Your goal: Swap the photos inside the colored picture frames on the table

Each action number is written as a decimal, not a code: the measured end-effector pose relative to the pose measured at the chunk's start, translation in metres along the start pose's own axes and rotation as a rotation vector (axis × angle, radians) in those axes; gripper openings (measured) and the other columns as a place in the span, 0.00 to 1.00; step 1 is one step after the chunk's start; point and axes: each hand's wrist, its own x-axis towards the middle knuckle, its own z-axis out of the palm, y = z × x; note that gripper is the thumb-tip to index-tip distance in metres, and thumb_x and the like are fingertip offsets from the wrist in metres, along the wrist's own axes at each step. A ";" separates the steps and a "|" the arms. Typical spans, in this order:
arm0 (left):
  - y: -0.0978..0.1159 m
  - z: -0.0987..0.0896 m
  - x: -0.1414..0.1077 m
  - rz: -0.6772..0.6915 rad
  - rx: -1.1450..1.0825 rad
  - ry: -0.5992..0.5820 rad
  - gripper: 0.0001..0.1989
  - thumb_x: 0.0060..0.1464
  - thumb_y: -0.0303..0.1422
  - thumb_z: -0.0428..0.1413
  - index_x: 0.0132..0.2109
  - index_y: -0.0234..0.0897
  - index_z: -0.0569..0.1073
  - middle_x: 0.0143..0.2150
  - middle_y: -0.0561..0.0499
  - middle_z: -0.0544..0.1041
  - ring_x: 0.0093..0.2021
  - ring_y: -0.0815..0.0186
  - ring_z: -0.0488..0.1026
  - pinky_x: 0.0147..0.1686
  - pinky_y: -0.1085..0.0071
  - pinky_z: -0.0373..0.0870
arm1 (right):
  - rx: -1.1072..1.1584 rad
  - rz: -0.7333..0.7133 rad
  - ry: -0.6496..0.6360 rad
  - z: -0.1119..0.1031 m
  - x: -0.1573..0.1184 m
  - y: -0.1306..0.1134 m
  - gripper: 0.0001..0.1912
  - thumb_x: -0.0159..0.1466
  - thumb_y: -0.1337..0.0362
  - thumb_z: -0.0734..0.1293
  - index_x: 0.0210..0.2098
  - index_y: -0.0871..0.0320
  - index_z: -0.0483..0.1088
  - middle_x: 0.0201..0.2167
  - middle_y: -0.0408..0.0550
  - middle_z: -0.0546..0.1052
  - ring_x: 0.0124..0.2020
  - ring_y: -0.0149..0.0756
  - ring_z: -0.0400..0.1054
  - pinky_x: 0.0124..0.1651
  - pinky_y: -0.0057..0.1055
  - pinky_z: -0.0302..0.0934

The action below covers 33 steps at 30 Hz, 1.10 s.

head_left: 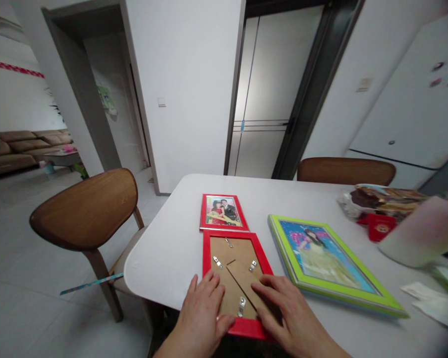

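Red frame (231,281), back up, lies at six o'clock on the white table (164,258); left hand (205,311) and right hand (287,311) rest on it, thumbs apart from fingers. Door (280,89) at one, chair (89,209) at nine, sofa (13,147) beyond.

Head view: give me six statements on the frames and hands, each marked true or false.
1. The near red frame lies back side up. True.
2. The far red frame shows its photo. True.
3. The green frame lies left of both red frames. False: right of them.
4. The left hand touches the green frame. False: the near red frame.
5. The right hand is on the near red frame. True.
6. Its backing board is off. False: in place.
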 end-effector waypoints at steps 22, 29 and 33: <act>-0.013 0.017 -0.002 0.078 -0.045 0.036 0.24 0.36 0.40 0.61 0.42 0.36 0.67 0.56 0.43 0.61 0.56 0.56 0.56 0.55 0.56 0.47 | -0.125 -0.050 0.064 0.001 0.019 -0.003 0.16 0.57 0.62 0.56 0.42 0.59 0.67 0.44 0.55 0.66 0.45 0.43 0.58 0.47 0.41 0.54; -0.016 0.018 0.000 0.089 -0.050 0.045 0.21 0.34 0.39 0.63 0.37 0.37 0.68 0.55 0.43 0.62 0.55 0.57 0.57 0.54 0.56 0.49 | -0.027 -0.284 -0.119 -0.004 -0.001 -0.025 0.15 0.57 0.63 0.57 0.42 0.45 0.67 0.48 0.47 0.65 0.49 0.42 0.55 0.49 0.44 0.51; -0.018 0.019 0.001 0.095 -0.058 0.045 0.20 0.34 0.39 0.63 0.37 0.37 0.69 0.56 0.43 0.61 0.55 0.56 0.56 0.53 0.55 0.49 | -0.002 -0.299 -0.152 -0.008 -0.001 -0.024 0.15 0.56 0.64 0.58 0.42 0.48 0.68 0.47 0.48 0.66 0.48 0.42 0.55 0.49 0.44 0.50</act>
